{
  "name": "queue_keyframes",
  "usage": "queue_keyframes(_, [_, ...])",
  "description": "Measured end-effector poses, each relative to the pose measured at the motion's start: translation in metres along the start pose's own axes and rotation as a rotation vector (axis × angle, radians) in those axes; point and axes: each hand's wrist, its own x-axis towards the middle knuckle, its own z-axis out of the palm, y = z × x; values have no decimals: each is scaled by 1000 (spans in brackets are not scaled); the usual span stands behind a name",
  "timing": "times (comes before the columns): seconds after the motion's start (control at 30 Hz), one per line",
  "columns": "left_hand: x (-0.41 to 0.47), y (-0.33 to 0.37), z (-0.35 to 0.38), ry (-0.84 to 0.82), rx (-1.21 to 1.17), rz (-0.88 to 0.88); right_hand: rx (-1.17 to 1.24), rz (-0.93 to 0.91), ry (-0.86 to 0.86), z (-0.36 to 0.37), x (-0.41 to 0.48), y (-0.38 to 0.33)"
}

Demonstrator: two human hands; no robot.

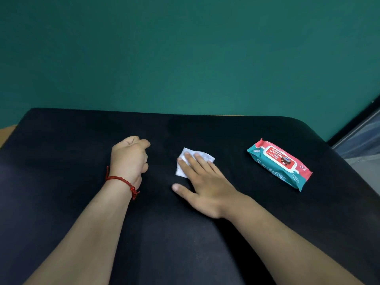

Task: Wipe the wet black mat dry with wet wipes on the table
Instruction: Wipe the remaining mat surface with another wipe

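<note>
Near the middle of the frame, the right hand (202,183) lies flat with straight, spread fingers pressing a white wipe (193,162) onto the black mat (61,182), thumb stretched toward the lower left. Left of centre, the left hand (129,157), a red string bracelet (121,182) at its wrist, rests on the mat as a curled fist holding nothing. At right, well apart from both hands, a red and teal wipes pack (280,164) lies on the mat.

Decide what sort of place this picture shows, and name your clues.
Probably a plain indoor room with a work table: a black mat covers the tabletop, a pack of wet wipes lies on it, and a bare teal wall stands behind.
</note>
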Motion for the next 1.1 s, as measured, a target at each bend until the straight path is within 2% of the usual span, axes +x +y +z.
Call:
queue_keyframes(0.23, [-1,0,1,-28,-72,8,13,244,-9,-14,-11,63])
queue_keyframes(0.37, [1,-1,2,-26,-72,13,49,342,-9,-19,25,46])
queue_keyframes(0.53, [1,-1,2,-21,-87,3,39,189,-57,-14,39,-7])
queue_keyframes(0.73, [0,-1,1,-21,-94,0,21,-64,-112,4,-29,-24])
queue_keyframes(0.93, [-2,1,-1,-39,-74,5,-14,-7,-114,4,-84,4])
queue_keyframes(1.1, [-4,2,0,-37,-96,1,-35,145,-112,-4,-89,41])
